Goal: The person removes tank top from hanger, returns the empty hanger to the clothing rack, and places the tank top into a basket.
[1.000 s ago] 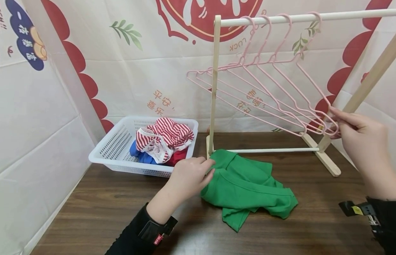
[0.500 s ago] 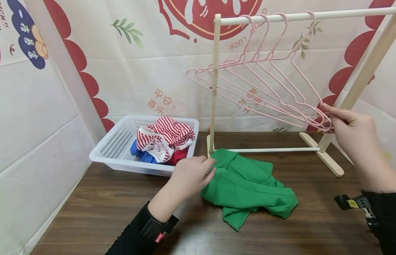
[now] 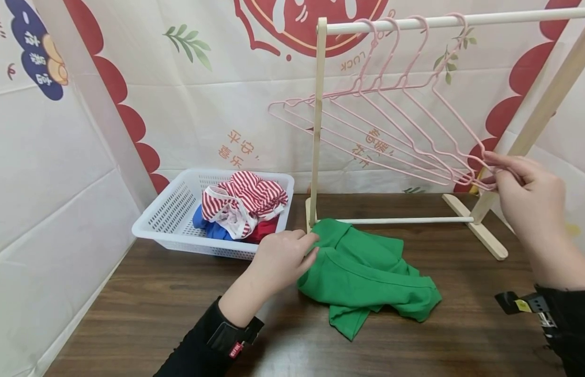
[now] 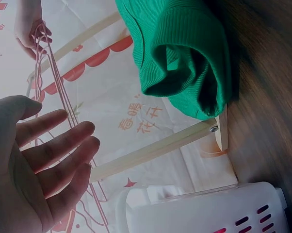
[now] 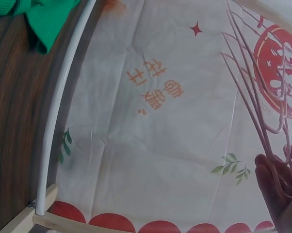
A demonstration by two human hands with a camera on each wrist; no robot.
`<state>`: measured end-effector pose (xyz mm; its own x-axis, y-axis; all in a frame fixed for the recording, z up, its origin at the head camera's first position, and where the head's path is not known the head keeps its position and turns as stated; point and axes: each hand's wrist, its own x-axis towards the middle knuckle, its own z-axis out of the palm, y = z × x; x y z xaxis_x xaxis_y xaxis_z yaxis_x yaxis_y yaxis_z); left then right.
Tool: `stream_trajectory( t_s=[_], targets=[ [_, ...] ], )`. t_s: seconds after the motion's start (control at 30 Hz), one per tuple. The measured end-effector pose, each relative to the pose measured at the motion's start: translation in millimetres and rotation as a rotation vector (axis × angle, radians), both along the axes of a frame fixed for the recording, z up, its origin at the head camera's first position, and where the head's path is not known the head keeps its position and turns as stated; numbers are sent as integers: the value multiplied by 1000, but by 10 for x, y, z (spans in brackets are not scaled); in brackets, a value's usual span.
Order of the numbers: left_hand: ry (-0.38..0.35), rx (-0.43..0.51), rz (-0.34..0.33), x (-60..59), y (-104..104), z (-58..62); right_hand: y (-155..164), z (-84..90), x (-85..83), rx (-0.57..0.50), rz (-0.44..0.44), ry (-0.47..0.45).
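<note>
Two hands at work, entered from the fingers outward. Right hand [image 3: 528,191]: fingers curled, pinching the lower corners of the pink wire hangers [image 3: 391,131], four in number, hooks over the top rail of the wooden rack [image 3: 319,125]; the bundle is drawn sideways at a slant, hooks not yet lifted off. Left hand [image 3: 280,259]: fingers straight and relaxed, tips touching the left edge of the green garment [image 3: 367,277], gripping nothing; the left wrist view shows the palm spread. Green garment: crumpled on the dark wooden table [image 3: 155,314], just in front of the rack's lower crossbar, touching its left foot. Handling, as judged: the hangers look light, thin and springy, likely to tangle with one another, best taken singly at the hook or shoulder bend; the garment looks soft, limp knit, non-slippery, best taken at the collar or shoulders. Beyond: white slotted basket [image 3: 165,220] left of the rack, holding a red-and-white striped cloth [image 3: 245,199] over blue and red pieces; printed backdrop [image 3: 202,104] behind. Against the frame a second earlier: right hand and hanger corners sit slightly higher and the bundle has shifted a little; left hand, garment and basket unchanged.
</note>
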<state>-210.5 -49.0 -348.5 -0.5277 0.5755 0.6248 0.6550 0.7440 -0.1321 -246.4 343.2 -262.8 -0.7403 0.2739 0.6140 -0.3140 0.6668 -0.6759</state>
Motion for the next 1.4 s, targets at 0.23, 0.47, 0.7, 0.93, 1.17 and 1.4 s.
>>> stream_trajectory(
  t_s=[0.23, 0.47, 0.7, 0.93, 1.17, 1.4],
  targets=[
    [-12, -5, 4, 2, 3, 19, -14, 21, 39, 97, -66, 70],
    [-1, 6, 10, -5, 7, 34, -33, 47, 83, 278, -18, 242],
    [10, 22, 12, -19, 18, 43, -154, 93, 181, 419, 56, 415],
    [-48, -7, 29, -25, 80, 52, -386, 59, 327, 531, 189, 552],
    [-96, -122, 39, -46, 203, 28, -568, -100, 386, 622, 375, 608],
    [-192, -331, 69, -42, 340, -64, -652, -323, 335, 742, 548, 462]
  ],
)
